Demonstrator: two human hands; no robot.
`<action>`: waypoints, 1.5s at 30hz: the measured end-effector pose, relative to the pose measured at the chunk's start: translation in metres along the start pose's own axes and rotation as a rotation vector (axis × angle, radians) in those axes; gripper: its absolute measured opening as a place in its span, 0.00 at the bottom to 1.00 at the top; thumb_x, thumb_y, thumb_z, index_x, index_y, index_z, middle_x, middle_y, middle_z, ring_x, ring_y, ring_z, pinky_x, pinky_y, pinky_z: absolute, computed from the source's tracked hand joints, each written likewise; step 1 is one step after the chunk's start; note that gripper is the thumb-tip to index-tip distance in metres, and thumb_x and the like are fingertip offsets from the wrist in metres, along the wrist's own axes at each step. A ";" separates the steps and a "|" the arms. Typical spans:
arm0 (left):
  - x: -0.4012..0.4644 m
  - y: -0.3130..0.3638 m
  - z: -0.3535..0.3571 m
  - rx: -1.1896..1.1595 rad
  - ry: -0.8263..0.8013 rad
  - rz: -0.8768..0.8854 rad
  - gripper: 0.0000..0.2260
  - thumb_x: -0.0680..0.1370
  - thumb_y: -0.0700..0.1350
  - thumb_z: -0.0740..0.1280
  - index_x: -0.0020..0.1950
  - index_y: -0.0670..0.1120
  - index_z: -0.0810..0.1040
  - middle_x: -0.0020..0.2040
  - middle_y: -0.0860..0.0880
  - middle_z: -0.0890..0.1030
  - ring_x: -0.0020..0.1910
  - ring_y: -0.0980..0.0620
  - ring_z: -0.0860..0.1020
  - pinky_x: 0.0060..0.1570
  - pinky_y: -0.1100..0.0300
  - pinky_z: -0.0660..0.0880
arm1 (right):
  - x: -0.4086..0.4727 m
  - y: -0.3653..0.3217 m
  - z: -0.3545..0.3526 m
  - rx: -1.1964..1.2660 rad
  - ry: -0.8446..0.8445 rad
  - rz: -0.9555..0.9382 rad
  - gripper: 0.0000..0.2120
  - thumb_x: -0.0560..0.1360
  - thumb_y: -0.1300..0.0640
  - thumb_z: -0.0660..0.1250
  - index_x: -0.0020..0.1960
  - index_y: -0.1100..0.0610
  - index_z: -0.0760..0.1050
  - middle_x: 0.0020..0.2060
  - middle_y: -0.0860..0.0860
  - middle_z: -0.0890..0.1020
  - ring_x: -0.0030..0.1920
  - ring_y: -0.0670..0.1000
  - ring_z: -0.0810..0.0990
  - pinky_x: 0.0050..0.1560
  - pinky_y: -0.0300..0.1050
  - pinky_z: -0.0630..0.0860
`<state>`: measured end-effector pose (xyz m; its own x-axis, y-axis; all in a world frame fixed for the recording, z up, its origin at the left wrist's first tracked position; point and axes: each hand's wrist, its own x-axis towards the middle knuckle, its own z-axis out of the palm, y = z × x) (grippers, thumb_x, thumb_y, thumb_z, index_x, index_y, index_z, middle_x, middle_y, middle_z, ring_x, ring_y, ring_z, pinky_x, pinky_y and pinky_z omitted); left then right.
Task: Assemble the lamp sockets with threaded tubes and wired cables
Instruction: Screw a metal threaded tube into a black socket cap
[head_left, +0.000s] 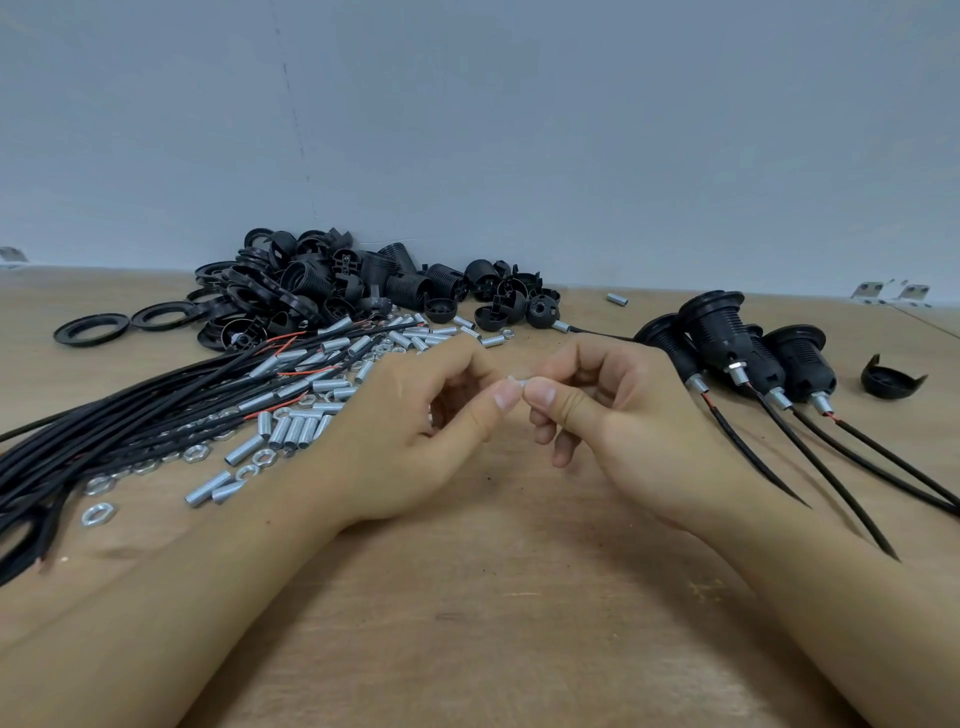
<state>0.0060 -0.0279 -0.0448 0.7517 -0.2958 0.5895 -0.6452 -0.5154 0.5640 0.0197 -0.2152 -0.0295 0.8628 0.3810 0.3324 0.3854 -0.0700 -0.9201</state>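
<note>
Both forearms are reaching in over the wooden table (483, 597), meeting at its middle. The left hand (410, 431) and the right hand (618, 415) are curling their fingers inward, thumbs and forefingers coming together to pinch one small pale part (516, 382) between them, held just above the table. It is mostly hidden by the fingertips; whether it is a tube or a nut cannot be told.

Left of the left hand, a bundle of black cables (130, 421) with red wire ends is lying across the table, mixed with scattered threaded tubes (296, 431) and hex nuts (98, 513).

Right of the right hand, four finished sockets (748, 348) are lying side by side, each with a metal tube at its end and a cable trailing toward the near edge. A loose black cap (892, 376) is sitting just beyond them to the right.

Farther back, against the grey wall (467, 130), a heap of black socket parts (353, 286) is sitting, with flat rings (91, 329) lying at its left.
</note>
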 end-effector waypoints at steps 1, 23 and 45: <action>0.000 -0.001 0.000 0.015 -0.005 0.002 0.14 0.81 0.52 0.60 0.42 0.45 0.76 0.32 0.51 0.78 0.31 0.49 0.77 0.34 0.55 0.73 | -0.001 0.000 0.000 -0.014 -0.012 0.005 0.08 0.76 0.67 0.68 0.39 0.59 0.77 0.29 0.49 0.78 0.30 0.46 0.77 0.29 0.40 0.75; -0.001 -0.004 -0.003 0.020 -0.061 -0.032 0.13 0.82 0.53 0.57 0.44 0.49 0.75 0.32 0.52 0.79 0.33 0.48 0.77 0.36 0.51 0.73 | -0.001 -0.003 0.003 -0.025 -0.024 -0.011 0.09 0.76 0.68 0.68 0.38 0.59 0.76 0.28 0.48 0.78 0.28 0.46 0.76 0.28 0.40 0.75; 0.006 -0.004 -0.007 0.038 0.140 -0.067 0.17 0.82 0.54 0.57 0.48 0.47 0.82 0.39 0.54 0.81 0.38 0.53 0.79 0.37 0.62 0.74 | 0.005 0.003 -0.002 0.002 0.134 0.033 0.08 0.77 0.66 0.68 0.40 0.58 0.76 0.30 0.48 0.78 0.28 0.46 0.77 0.26 0.39 0.74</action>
<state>0.0120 -0.0222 -0.0391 0.7645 -0.1465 0.6277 -0.5870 -0.5606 0.5841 0.0257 -0.2154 -0.0304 0.9109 0.2520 0.3266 0.3556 -0.0781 -0.9314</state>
